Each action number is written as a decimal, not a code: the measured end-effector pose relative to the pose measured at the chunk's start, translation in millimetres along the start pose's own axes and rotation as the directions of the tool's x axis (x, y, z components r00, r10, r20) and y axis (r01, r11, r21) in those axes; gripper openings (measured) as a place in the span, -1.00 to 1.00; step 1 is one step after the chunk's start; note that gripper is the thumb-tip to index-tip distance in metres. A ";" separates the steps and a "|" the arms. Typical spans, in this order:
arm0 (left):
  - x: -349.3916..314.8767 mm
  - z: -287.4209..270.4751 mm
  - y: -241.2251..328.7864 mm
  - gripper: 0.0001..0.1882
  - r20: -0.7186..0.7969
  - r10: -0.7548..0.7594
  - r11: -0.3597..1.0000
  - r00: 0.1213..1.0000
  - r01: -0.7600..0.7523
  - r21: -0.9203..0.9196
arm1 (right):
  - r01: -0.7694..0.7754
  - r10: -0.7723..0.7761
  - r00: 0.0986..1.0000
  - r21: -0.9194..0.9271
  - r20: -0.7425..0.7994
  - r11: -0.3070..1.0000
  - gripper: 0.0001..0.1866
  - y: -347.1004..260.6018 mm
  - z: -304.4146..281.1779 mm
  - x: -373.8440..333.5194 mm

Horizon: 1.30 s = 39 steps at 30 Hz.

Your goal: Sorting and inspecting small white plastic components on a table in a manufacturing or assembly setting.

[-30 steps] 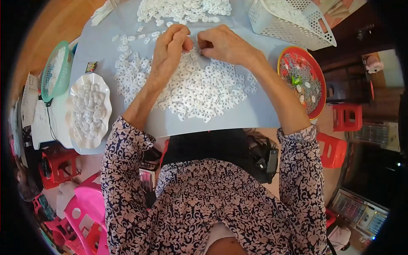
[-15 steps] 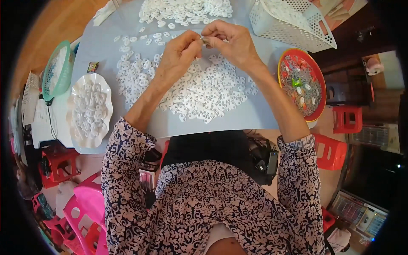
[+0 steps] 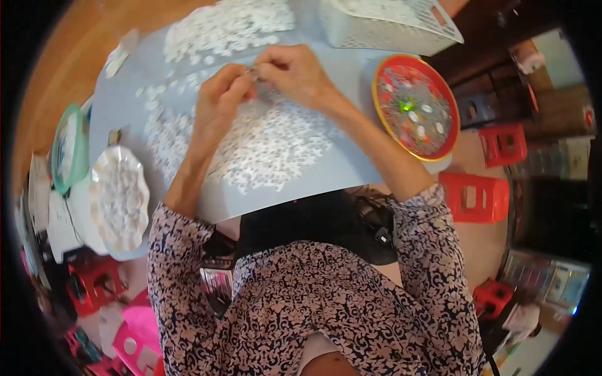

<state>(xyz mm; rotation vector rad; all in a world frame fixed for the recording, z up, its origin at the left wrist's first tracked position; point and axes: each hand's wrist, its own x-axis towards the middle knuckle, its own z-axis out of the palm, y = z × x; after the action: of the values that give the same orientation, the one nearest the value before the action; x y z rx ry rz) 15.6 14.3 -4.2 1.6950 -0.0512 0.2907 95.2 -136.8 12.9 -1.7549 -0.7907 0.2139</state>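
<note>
My left hand and my right hand meet over the table, fingertips almost touching. Both are closed in a pinch. A tiny grey piece shows at the tips of my right thumb and finger; its kind is too small to tell. Whatever my left fingertips grip is hidden and blurred. Beneath my hands and forearms spreads a loose layer of small white plastic pieces, which look flat with holes in them. A second heap of white pieces lies farther back on the table.
A red round tray of grey bits stands right, a white perforated basket behind it. On the left are a scalloped white dish of white pieces and a green basket. Red stools stand beyond the grey-blue table.
The whole view has shifted and tilted, so the table sits farther left. My hands stay together in the same pinch over the white pieces.
</note>
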 end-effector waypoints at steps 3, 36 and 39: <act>0.0 1.5 -2.9 -0.85 0.050 -0.001 0.999 0.999 0.003 -0.039 | 0.025 -0.026 1.000 0.060 0.008 0.998 -0.85 7.2 0.9 -1.7; -3.5 3.6 -5.9 -0.89 0.054 -0.021 0.996 0.998 0.026 -0.088 | 0.045 0.031 0.997 -0.871 0.069 0.490 -0.89 30.7 -193.3 -80.5; -2.6 3.8 -6.2 -0.89 0.060 -0.007 0.997 0.998 0.011 -0.078 | -0.094 0.188 0.982 -0.827 0.015 0.555 -0.88 25.4 -199.9 -81.0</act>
<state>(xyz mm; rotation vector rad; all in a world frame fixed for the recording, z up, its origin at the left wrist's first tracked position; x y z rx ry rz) 15.0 11.1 -11.2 1.6252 -0.0982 0.2282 147.4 -346.1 38.1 -2.7437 -0.8946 0.0203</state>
